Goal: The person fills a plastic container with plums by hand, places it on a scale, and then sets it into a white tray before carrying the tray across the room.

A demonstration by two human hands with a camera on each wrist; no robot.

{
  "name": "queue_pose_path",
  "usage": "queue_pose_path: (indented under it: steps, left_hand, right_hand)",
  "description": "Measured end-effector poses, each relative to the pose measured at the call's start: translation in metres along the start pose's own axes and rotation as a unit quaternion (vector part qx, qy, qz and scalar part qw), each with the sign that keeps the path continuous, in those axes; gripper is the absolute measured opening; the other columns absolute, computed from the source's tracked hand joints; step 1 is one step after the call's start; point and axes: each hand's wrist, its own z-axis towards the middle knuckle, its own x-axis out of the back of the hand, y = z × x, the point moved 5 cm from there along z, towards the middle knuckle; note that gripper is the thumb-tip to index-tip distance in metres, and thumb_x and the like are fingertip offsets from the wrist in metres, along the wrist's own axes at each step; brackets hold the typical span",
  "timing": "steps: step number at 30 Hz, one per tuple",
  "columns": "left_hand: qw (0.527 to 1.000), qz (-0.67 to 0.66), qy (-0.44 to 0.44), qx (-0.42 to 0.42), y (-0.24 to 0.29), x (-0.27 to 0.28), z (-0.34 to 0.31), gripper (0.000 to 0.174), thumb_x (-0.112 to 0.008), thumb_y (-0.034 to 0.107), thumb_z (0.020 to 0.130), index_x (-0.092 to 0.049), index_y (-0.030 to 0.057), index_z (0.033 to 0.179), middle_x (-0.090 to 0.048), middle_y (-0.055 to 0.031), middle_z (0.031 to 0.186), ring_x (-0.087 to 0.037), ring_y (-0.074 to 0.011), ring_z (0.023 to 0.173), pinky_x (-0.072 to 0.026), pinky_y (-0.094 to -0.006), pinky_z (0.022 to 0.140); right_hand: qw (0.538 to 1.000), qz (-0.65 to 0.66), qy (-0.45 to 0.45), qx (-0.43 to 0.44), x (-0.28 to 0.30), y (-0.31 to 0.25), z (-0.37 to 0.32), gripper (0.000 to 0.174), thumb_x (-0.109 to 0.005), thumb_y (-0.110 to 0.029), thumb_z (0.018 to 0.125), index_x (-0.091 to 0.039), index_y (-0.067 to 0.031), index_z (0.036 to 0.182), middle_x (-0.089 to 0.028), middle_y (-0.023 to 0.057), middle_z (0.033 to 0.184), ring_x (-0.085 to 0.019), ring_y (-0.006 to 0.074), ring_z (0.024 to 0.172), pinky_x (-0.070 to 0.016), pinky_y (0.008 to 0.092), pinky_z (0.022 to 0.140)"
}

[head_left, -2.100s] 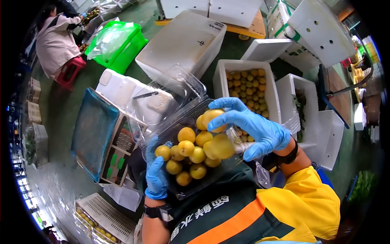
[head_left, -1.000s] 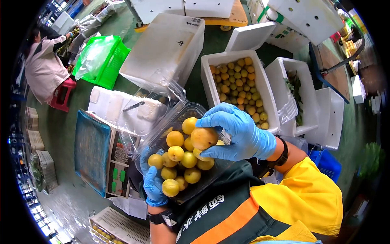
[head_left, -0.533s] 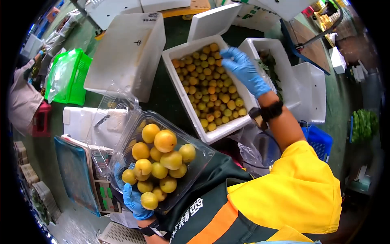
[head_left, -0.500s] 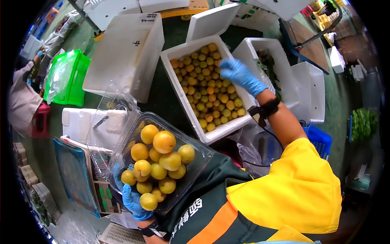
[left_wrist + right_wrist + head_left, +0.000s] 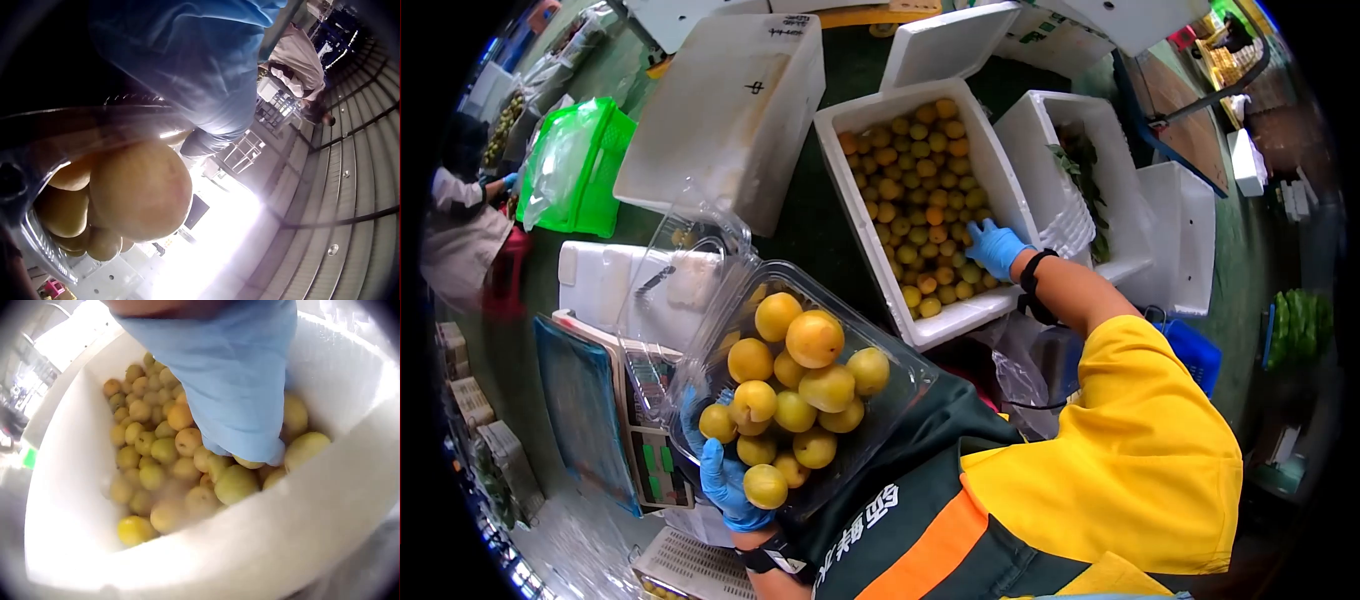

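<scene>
clear plastic clamshell container (image 5: 913, 378) held lid-open by left hand (image 5: 735, 495), left of centre in lower half of head view; fingers curled round its near-left side. large round yellow fruit (image 5: 827, 388) piled inside. right hand (image 5: 998, 250) lowered into white foam box (image 5: 968, 318), upper centre-right, fingertips touching small yellow-green fruit (image 5: 915, 180); whether one is gripped can't be told. blue-topped scale (image 5: 580, 410) seen lower left, bright green plastic crate (image 5: 608, 150) upper left.

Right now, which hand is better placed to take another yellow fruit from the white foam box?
Probably right: the right hand reaches into the box; the left hand holds the clear plastic container.
</scene>
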Motion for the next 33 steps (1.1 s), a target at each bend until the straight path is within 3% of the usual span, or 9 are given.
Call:
queue_pose_path:
  steps: [6,7,9,11,14,20,24,30,33]
  left_hand:
    - [1.0,-0.003,-0.003,0.005,0.002,0.001,0.0,0.054,-0.048,0.036,0.096,-0.046,0.0025,0.138,-0.05,-0.0164,0.14,-0.048,-0.0327,0.128,-0.0329,-0.0478,0.113]
    - [1.0,-0.007,-0.011,0.006,0.002,0.0,-0.001,0.052,-0.048,0.036,0.096,-0.047,0.0035,0.138,-0.051,-0.0155,0.139,-0.049,-0.032,0.128,-0.0332,-0.047,0.113]
    - [1.0,-0.012,-0.018,0.004,0.001,-0.002,0.0,0.052,-0.047,0.036,0.097,-0.048,0.0044,0.137,-0.052,-0.0147,0.139,-0.049,-0.0315,0.128,-0.0334,-0.0463,0.113]
    - [1.0,-0.01,-0.02,0.003,0.001,-0.006,0.0,0.052,-0.047,0.036,0.096,-0.048,0.0042,0.138,-0.052,-0.0148,0.139,-0.049,-0.0317,0.128,-0.0331,-0.0464,0.113]
    - [0.999,-0.009,-0.03,0.017,0.0,-0.004,0.0,0.054,-0.047,0.036,0.096,-0.045,0.0045,0.14,-0.051,-0.0147,0.14,-0.048,-0.0323,0.129,-0.0327,-0.0467,0.114]
    - [0.999,0.012,-0.031,-0.036,0.008,-0.021,-0.002,0.051,-0.045,0.031,0.097,-0.044,0.0049,0.14,-0.051,-0.0148,0.139,-0.049,-0.0316,0.129,-0.0331,-0.0472,0.113]
    - [0.999,0.002,-0.004,-0.032,-0.001,0.007,0.003,0.048,-0.047,0.027,0.097,-0.043,0.0081,0.141,-0.052,-0.0149,0.137,-0.05,-0.0307,0.127,-0.035,-0.0448,0.112]
    - [0.999,-0.045,-0.002,-0.028,0.001,0.003,0.007,0.056,-0.054,0.017,0.092,-0.036,0.0117,0.145,-0.051,-0.0165,0.133,-0.051,-0.0305,0.125,-0.0386,-0.0455,0.11]
    - [0.997,-0.011,-0.013,-0.069,0.014,-0.017,0.005,0.057,-0.056,0.015,0.091,-0.036,0.0128,0.144,-0.051,-0.0155,0.133,-0.05,-0.0288,0.125,-0.0407,-0.0439,0.109]
  right_hand:
    - [0.997,0.047,-0.024,0.061,0.023,0.008,-0.004,0.054,-0.072,-0.008,0.071,-0.064,-0.0197,0.123,-0.034,0.0227,0.147,-0.046,0.0437,0.124,-0.0493,0.0459,0.098]
    - [0.99,0.127,0.063,0.028,0.036,0.011,-0.015,0.049,-0.076,-0.009,0.072,-0.064,-0.0154,0.119,-0.045,0.0178,0.139,-0.054,0.0364,0.118,-0.0515,0.0408,0.095]
    - [0.851,0.52,0.073,0.006,0.053,0.017,-0.032,0.048,-0.076,-0.011,0.075,-0.062,-0.0141,0.121,-0.052,0.0123,0.129,-0.058,0.0298,0.11,-0.0534,0.0388,0.091]
    - [0.577,0.814,0.069,0.005,0.062,0.014,-0.053,0.052,-0.077,-0.014,0.08,-0.056,-0.0118,0.127,-0.059,0.004,0.116,-0.063,0.0201,0.1,-0.0564,0.0349,0.084]
    - [0.307,0.93,0.043,0.199,0.109,-0.02,-0.098,0.059,-0.072,-0.035,0.086,-0.049,-0.014,0.136,-0.057,0.0133,0.123,-0.063,0.0245,0.103,-0.0584,0.0354,0.078]
    - [0.101,0.939,-0.06,0.322,0.18,-0.083,-0.136,0.066,-0.052,-0.067,0.089,-0.05,-0.0182,0.133,-0.046,0.0272,0.135,-0.064,0.0259,0.092,-0.0582,0.028,0.058]
    - [0.122,0.948,-0.013,0.293,0.228,-0.107,-0.157,0.062,-0.049,-0.074,0.087,-0.057,-0.0176,0.11,-0.06,0.0184,0.103,-0.062,0.0345,0.087,-0.0534,0.0283,0.051]
    - [0.121,0.888,-0.097,0.432,0.269,-0.14,-0.167,0.07,-0.051,-0.076,0.083,-0.056,-0.0127,0.114,-0.057,0.012,0.111,-0.06,0.042,0.104,-0.0592,0.0416,0.072]
    - [0.28,0.861,-0.035,0.423,0.287,-0.157,-0.175,0.073,-0.046,-0.08,0.083,-0.055,-0.0128,0.11,-0.06,0.0156,0.109,-0.062,0.034,0.095,-0.055,0.0319,0.068]
